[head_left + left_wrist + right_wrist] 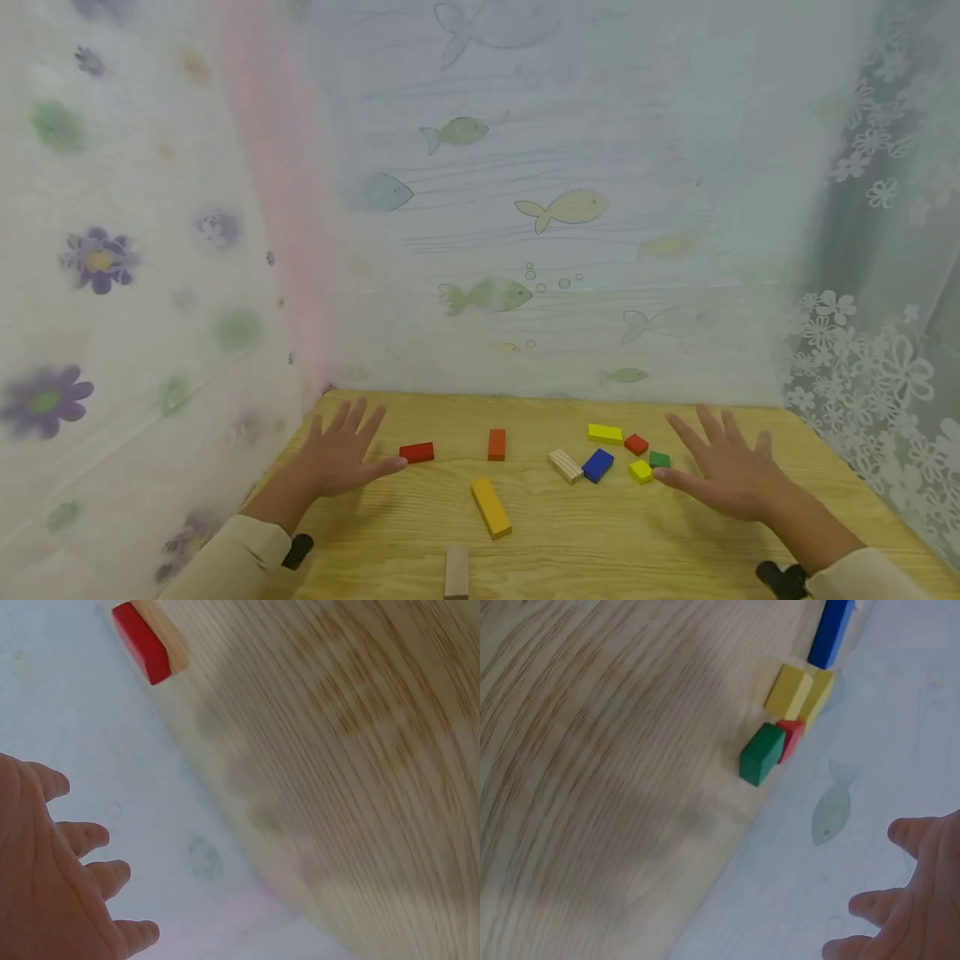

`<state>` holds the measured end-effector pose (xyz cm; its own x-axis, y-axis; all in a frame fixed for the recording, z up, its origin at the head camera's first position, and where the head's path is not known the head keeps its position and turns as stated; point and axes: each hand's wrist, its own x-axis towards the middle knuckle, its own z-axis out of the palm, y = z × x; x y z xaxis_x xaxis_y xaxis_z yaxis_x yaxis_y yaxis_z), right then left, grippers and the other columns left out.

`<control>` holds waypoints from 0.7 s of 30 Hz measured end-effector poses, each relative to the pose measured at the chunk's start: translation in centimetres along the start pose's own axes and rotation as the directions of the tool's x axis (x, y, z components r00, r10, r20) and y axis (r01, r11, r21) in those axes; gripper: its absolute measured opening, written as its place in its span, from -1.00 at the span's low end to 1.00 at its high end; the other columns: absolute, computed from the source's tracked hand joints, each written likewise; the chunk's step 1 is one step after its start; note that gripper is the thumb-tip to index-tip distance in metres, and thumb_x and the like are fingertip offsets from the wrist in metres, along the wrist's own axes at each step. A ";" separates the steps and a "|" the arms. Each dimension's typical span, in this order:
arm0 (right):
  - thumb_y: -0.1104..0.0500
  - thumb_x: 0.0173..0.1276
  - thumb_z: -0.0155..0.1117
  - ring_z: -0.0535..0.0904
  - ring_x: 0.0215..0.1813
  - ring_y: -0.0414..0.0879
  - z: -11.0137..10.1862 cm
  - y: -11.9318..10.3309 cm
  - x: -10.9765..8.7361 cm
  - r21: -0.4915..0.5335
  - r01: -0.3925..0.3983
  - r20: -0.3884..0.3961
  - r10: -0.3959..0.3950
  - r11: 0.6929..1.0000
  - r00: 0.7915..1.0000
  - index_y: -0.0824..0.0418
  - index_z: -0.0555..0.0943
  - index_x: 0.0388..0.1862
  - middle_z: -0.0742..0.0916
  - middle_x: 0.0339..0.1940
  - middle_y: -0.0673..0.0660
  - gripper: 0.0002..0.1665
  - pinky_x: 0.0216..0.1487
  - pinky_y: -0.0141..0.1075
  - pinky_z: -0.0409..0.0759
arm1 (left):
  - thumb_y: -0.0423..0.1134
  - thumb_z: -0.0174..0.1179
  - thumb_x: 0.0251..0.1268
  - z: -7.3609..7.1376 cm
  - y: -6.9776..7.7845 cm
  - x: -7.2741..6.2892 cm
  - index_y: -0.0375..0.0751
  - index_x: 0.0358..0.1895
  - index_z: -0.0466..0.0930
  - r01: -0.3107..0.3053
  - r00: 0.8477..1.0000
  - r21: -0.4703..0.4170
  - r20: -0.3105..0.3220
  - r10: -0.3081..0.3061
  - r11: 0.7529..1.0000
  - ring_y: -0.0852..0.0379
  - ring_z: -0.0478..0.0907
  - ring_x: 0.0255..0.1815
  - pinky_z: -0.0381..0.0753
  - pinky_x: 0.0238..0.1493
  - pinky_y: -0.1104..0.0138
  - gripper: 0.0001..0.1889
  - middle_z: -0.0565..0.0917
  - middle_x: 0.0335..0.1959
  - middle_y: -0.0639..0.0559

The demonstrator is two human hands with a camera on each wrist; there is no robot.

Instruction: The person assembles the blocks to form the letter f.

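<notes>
In the head view my left hand (337,457) is spread over the left side of the table, holding nothing. Its thumb tip overlaps the end of a red block (417,452). My right hand (731,471), also spread and holding nothing, is over the right side. Nearest its thumb are a small yellow block (641,472) and a green block (659,459). Beside them lie a small red block (636,443), a longer yellow block (605,433), a blue block (597,465) and a striped wooden block (565,466). The right wrist view shows the green block (762,754) close up.
An orange block (497,444) and a yellow-orange block (491,507) lie mid-table. A plain wooden block (456,572) is near the front edge. Behind the wood-grain table (390,533) hangs a fish-patterned curtain (487,242), with flowered curtains at both sides.
</notes>
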<state>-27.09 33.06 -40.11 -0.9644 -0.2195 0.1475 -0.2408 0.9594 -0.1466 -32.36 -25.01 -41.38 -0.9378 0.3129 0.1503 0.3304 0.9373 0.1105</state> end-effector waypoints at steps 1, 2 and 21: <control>-0.54 0.40 0.08 -0.09 0.53 0.73 0.1 -0.2 0.0 0.005 0.000 0.000 0.000 1.000 1.000 -0.07 0.09 0.72 0.09 0.64 0.54 0.08 0.09 0.80 -0.26 | 0.62 -0.07 0.29 0.1 0.1 0.0 -0.05 0.71 -0.04 0.003 1.000 -0.011 0.004 -0.002 1.000 -0.44 -0.12 0.68 -0.29 0.43 -0.53 0.11 -0.08 0.70 -0.30; -0.54 0.41 0.08 -0.09 0.53 0.73 0.2 -0.3 0.0 0.009 -0.001 0.000 0.001 1.000 1.000 -0.08 0.09 0.72 0.09 0.64 0.53 0.08 0.10 0.80 -0.27 | 0.62 -0.07 0.29 0.2 0.2 0.1 -0.04 0.71 -0.05 0.003 1.000 -0.022 0.007 -0.002 1.000 -0.43 -0.14 0.68 -0.30 0.43 -0.53 0.11 -0.09 0.71 -0.29; -0.53 0.36 0.16 -0.07 0.59 0.65 2.0 -4.9 1.1 0.114 0.042 -0.045 -0.038 0.993 0.998 -0.11 0.17 0.70 0.10 0.68 0.44 0.07 0.18 0.76 -0.26 | 0.69 -0.01 0.15 1.7 4.1 0.1 -0.03 0.70 -0.01 -0.066 0.995 -0.102 0.068 0.073 0.993 -0.28 -0.12 0.72 -0.19 0.53 -0.42 0.20 -0.03 0.72 -0.17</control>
<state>-27.23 27.76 -41.19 -0.9488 -0.2472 0.1969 -0.2925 0.9227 -0.2512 -31.26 -20.87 -42.53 -0.9163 0.3902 0.0904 0.4005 0.8942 0.2001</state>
